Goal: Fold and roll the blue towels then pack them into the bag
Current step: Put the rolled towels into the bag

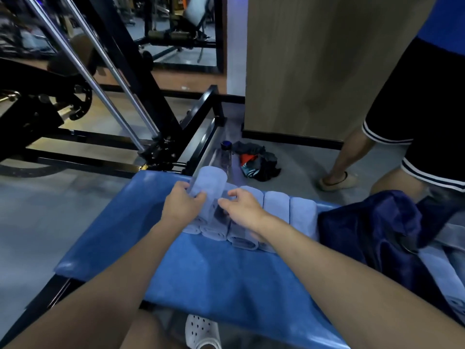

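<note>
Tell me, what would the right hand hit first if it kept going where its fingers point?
Probably the rolled towel that the left hand holds raised; the right hand points its fingers left at it, though depth is unclear.

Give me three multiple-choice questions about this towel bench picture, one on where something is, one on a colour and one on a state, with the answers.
1. Where does the dark bag lie?
A. On the floor
B. At the right end of the row of rolled towels
C. Left of the row

2. What colour is the bench pad?
A. Blue
B. Red
C. White

3. The towel in the left hand is:
A. Spread flat
B. Inside the bag
C. Rolled up

Answers: B, the bag sits just right of the last roll. A, the pad is plainly blue. C, the grip holds a tight roll.
</note>
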